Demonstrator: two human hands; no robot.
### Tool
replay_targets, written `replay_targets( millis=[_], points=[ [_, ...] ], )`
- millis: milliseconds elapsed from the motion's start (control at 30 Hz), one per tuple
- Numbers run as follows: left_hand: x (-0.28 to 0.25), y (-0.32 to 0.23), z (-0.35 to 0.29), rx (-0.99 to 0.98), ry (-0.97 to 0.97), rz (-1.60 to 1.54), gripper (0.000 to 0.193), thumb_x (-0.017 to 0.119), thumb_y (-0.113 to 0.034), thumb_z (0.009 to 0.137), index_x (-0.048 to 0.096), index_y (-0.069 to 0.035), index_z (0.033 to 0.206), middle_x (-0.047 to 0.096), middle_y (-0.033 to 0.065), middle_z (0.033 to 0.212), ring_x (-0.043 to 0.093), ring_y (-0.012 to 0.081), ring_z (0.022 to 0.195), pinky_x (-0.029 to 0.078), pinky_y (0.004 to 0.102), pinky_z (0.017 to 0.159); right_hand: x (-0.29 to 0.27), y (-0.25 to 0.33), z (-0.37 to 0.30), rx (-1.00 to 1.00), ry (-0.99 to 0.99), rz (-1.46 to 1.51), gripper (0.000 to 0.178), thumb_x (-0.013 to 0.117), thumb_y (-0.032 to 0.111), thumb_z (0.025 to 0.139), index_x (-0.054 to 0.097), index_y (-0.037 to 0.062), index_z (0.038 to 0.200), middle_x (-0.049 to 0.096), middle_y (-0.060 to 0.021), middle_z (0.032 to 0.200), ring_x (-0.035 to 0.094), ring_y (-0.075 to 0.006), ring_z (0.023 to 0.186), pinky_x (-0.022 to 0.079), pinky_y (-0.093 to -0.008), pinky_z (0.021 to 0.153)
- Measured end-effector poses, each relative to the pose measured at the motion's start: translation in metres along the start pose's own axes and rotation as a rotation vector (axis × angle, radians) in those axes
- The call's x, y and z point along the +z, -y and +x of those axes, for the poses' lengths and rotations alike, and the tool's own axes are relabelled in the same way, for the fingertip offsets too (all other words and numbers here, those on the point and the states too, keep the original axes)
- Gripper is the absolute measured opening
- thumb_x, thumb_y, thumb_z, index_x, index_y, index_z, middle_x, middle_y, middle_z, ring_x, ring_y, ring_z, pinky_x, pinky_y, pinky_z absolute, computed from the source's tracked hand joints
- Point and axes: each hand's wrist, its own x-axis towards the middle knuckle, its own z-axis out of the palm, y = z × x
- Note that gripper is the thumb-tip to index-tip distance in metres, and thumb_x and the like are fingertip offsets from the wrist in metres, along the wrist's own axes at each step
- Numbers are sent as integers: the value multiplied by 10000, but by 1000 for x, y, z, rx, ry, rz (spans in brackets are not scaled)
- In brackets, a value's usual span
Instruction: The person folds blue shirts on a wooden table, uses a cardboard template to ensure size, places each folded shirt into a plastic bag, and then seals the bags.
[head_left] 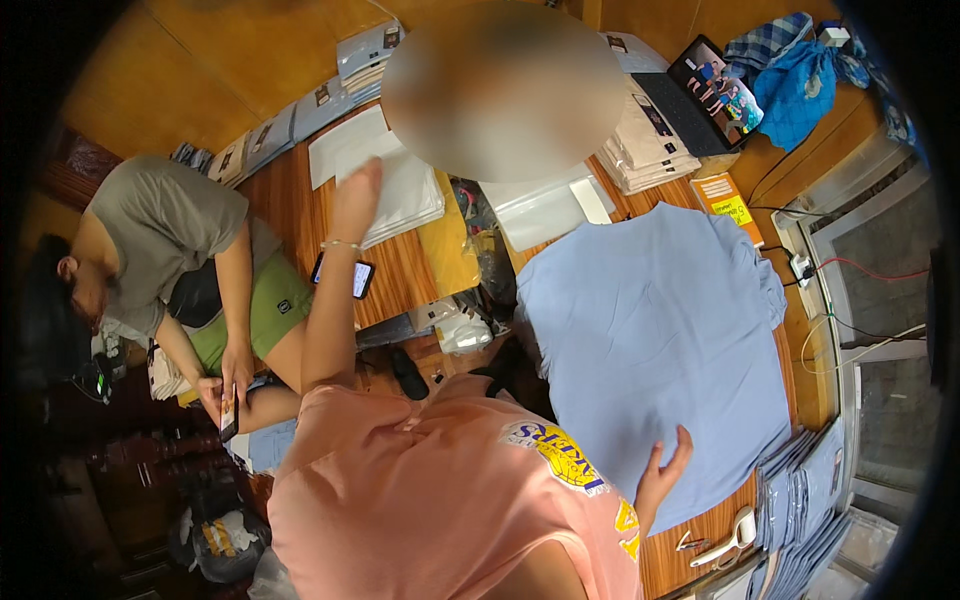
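A light blue shirt (660, 340) lies spread over the table on my right. Over its near part is my right hand (665, 465), fingers apart and holding nothing. Whether its fingertips press the cloth I cannot tell. My left arm stretches far forward, a bracelet at the wrist. My left hand (360, 190) is at a stack of clear plastic bags (405, 205) on the left table; its fingers are blurred, and what they hold, if anything, does not show. A phone (345, 277) with a lit screen lies partly behind that forearm.
Seated at left, a person (165, 240) looks at a phone (229, 415). More clear bags (545, 210), packed beige shirts (645, 150) and a tablet (715, 95) stand beyond. Packed blue shirts (800, 490), a white handled tool (730, 540) and small snips (690, 542) are near right.
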Motion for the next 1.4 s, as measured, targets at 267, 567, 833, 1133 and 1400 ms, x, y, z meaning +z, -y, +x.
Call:
replay_targets(
  millis=[267, 567, 833, 1133, 1400],
  points=[
    [-114, -85, 73, -6, -5, -864, 248, 468, -224, 950, 543, -4, 1036, 620, 98, 903, 576, 188, 839, 440, 313, 752, 73, 81, 86, 141, 323, 646, 535, 595, 168, 856, 399, 30, 1335, 491, -138, 1268, 443, -249, 1208, 354, -394, 999],
    [84, -250, 91, -14, 794, -1546, 296, 528, -194, 932, 518, -10, 1164, 584, 18, 1065, 519, 94, 990, 395, 247, 901, 58, 90, 160, 344, 172, 933, 636, 419, 390, 938, 222, 26, 1420, 368, -147, 1413, 361, -232, 1298, 296, -379, 1046],
    [191, -322, 10, 357, 1036, -1192, 412, 517, -235, 921, 449, -10, 1259, 531, 165, 1207, 505, 233, 1141, 380, 332, 963, 48, 29, 101, 688, -1, 659, 384, 546, 137, 892, 479, 17, 1251, 599, -74, 1077, 582, -154, 933, 468, -288, 816],
    [215, -219, -46, 764, 497, -652, 491, 496, -211, 898, 375, -46, 1345, 329, 178, 1393, 264, 310, 1332, 176, 554, 1064, 72, 7, 113, 685, -167, 786, 387, 512, 39, 889, 447, -10, 1267, 591, -101, 1143, 575, -166, 1010, 460, -297, 852],
    [197, -240, -70, 785, 494, -759, 613, 579, -146, 791, 358, -58, 1356, 269, 197, 1416, 226, 390, 1324, 181, 543, 1071, 124, -24, 179, 604, -147, 738, 324, 520, 53, 891, 485, -25, 1203, 615, -89, 1043, 592, -160, 919, 474, -283, 789]
  ],
)
